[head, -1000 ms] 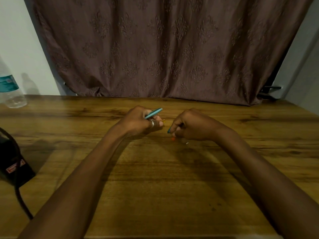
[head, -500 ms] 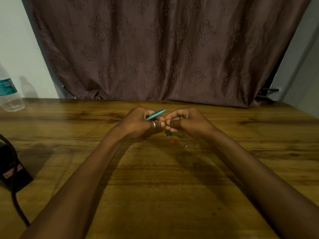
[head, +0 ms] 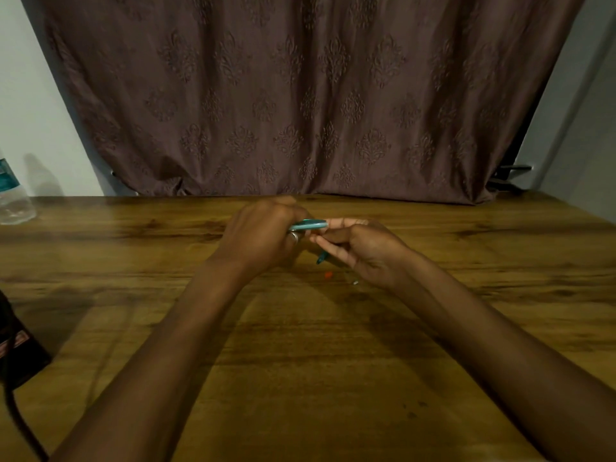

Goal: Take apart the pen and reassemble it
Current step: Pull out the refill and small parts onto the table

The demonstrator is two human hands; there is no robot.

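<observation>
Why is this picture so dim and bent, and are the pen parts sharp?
Head view: dim, warm light; the wide lens bends the curtain and table edges; arms cast soft shadows on the wood, the bottle one on the wall; the pen barrel in the left hand, the teal piece in the right hand and the orange bit look soft.

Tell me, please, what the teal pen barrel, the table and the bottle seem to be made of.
The pen barrel looks like plastic: smooth teal with a soft sheen. The table is wood or wood-look laminate: brown grain, semi-gloss glare. The bottle is probably clear plastic: see-through wall, teal label.
</observation>
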